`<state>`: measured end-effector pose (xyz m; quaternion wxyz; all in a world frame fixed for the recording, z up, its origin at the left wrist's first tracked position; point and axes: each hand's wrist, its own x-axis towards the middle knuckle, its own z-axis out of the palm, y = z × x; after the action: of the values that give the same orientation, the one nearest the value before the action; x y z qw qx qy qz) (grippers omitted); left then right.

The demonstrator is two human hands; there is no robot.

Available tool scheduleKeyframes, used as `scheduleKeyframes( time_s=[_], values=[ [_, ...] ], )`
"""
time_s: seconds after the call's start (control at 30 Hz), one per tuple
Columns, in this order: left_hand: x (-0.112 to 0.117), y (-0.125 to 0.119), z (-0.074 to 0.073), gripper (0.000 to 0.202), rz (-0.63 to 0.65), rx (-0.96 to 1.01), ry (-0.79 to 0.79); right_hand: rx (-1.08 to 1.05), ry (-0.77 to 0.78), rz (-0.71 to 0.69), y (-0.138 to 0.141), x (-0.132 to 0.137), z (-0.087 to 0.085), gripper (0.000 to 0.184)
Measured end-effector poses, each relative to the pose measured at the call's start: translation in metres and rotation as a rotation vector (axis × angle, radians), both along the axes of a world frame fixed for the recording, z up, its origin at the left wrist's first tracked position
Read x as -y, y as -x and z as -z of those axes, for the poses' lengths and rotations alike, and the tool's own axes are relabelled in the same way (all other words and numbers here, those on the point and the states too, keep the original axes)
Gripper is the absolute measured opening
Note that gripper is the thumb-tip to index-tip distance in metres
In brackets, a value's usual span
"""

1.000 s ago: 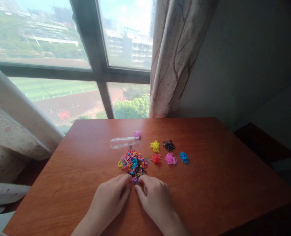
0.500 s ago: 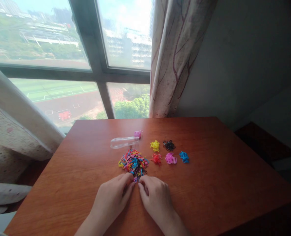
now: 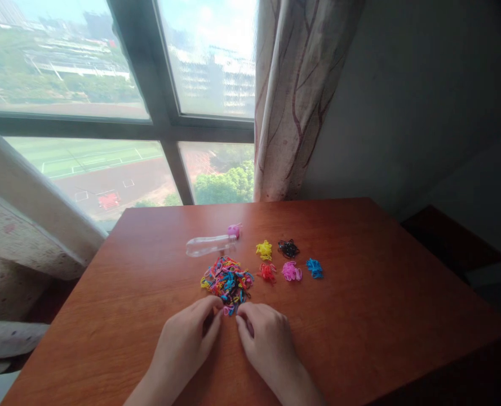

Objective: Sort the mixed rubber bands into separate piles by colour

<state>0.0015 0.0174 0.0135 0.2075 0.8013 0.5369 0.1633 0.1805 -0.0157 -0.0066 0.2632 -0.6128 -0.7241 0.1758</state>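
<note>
A mixed heap of coloured rubber bands (image 3: 227, 279) lies on the reddish wooden table (image 3: 360, 304). My left hand (image 3: 186, 341) and my right hand (image 3: 265, 341) rest side by side at the heap's near edge, fingers curled in a pinch at the nearest bands. What sits between the fingertips is too small to name. Beyond the heap to the right lie small sorted piles: yellow (image 3: 264, 250), black (image 3: 288, 248), red (image 3: 267, 273), pink (image 3: 291, 272) and blue (image 3: 315, 268). A clear plastic bottle (image 3: 205, 245) lies on its side behind the heap, with a pink cap (image 3: 234, 230) by its mouth.
A large window (image 3: 106, 90) stands behind the table, with a patterned curtain (image 3: 292, 96) at its right and another curtain (image 3: 17, 214) at the left. A grey wall is at the right. A dark wooden piece (image 3: 448, 237) sits past the table's right edge.
Both hands stay at the near edge of the heap, their fingertips shifting slightly. The view has drifted a little to the right and down.
</note>
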Motion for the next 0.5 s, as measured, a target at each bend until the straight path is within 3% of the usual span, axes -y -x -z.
scheduleKeyframes(
  time_s=[0.2,0.3,0.5],
  values=[
    [-0.022,-0.030,-0.028,0.017,0.106,-0.115,-0.108,0.044,0.024,0.018,0.000,-0.001,-0.001,0.014],
    [-0.043,-0.065,-0.043,0.018,0.279,-0.205,-0.142,0.112,0.068,0.068,0.000,-0.001,0.001,0.015],
    [-0.075,-0.128,-0.047,0.013,0.467,-0.248,-0.182,0.121,0.073,0.041,0.000,-0.002,0.003,0.018]
  ],
)
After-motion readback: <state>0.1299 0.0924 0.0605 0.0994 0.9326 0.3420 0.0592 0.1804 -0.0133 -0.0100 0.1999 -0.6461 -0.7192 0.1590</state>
